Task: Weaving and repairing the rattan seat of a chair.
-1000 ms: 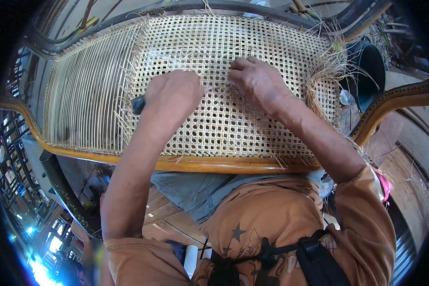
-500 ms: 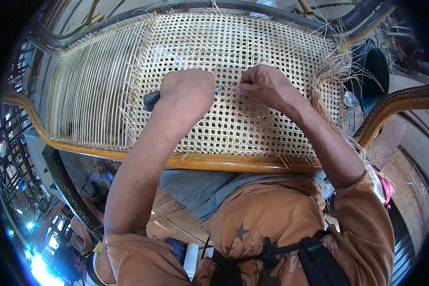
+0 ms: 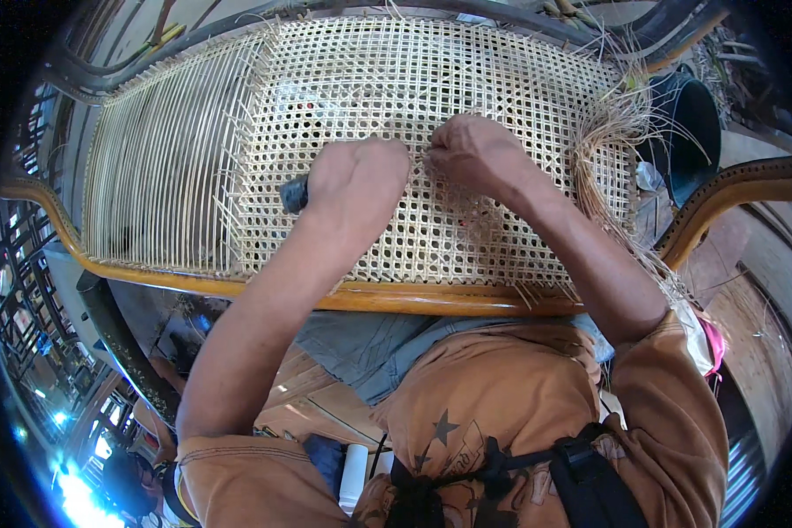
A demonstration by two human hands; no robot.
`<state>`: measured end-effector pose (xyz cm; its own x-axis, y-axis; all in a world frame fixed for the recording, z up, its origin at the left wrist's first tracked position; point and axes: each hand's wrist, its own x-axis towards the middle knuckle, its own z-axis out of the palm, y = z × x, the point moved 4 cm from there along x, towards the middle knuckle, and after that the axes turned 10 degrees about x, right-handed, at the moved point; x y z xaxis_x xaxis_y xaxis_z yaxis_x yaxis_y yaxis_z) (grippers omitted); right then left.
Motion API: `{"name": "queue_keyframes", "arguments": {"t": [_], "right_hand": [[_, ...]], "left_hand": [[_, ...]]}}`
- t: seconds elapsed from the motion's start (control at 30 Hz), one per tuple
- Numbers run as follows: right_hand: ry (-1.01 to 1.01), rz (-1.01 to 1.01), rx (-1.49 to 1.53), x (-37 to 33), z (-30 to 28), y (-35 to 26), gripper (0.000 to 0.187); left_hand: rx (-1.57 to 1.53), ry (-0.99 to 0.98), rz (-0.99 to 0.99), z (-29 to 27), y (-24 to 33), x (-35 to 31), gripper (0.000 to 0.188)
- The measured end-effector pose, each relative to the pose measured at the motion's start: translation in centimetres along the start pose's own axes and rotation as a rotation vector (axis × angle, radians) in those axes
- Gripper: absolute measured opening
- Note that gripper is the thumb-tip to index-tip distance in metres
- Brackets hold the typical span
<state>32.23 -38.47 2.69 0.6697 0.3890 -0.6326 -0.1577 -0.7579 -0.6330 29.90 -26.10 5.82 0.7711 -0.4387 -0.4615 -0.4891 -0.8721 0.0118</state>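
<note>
My left hand [image 3: 361, 176] is closed around a tool with a dark, thick handle [image 3: 294, 195], whose butt pokes out on the left of the fist. The tool's other end is hidden now. Close by on the right, my right hand [image 3: 475, 151] has its fingers pinched together just above the weave; what they hold is hidden. Both hands work over a woven cane panel [image 3: 502, 79] with an open grid of holes, set in a varnished wooden frame [image 3: 431, 299]. To its left run parallel cane strands [image 3: 163, 176] without crossing ones.
A bundle of loose cane strands [image 3: 594, 176] lies over the panel's right side. Beyond it stands a dark bucket [image 3: 691, 150]. Curved wooden arms [image 3: 739, 194] rise at the frame's ends. A person [image 3: 136, 480] is at the lower left.
My left hand with the tool has moved a little right, towards my right hand, and the metal tip that showed is now hidden. My right hand has shifted slightly left.
</note>
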Motion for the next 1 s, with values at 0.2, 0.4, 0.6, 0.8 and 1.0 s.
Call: {"name": "queue_keyframes", "arguments": {"t": [0.2, 0.4, 0.6, 0.8, 1.0], "right_hand": [[0.188, -0.317, -0.223, -0.6, 0.7, 0.0, 0.012], [0.346, -0.663, -0.338, -1.5, 1.0, -1.3, 0.023], [0.135, -0.537, -0.475, -0.5, 0.8, -0.5, 0.016], [0.276, -0.447, -0.394, -0.9, -2.9, -2.0, 0.011], [0.250, -0.479, -0.464, -1.9, -6.2, 2.0, 0.024]], "left_hand": [[-0.057, 0.011, -0.119, -1.6, -1.0, 0.3, 0.021], [-0.063, -0.086, -0.197, -1.4, -1.5, -0.1, 0.025], [-0.009, -0.076, -0.187, -2.2, -1.9, -1.7, 0.029], [-0.076, -0.025, -0.362, -2.1, -3.6, -6.1, 0.033], [-0.669, -0.032, -0.440, -1.4, -3.7, -4.4, 0.025]]}}
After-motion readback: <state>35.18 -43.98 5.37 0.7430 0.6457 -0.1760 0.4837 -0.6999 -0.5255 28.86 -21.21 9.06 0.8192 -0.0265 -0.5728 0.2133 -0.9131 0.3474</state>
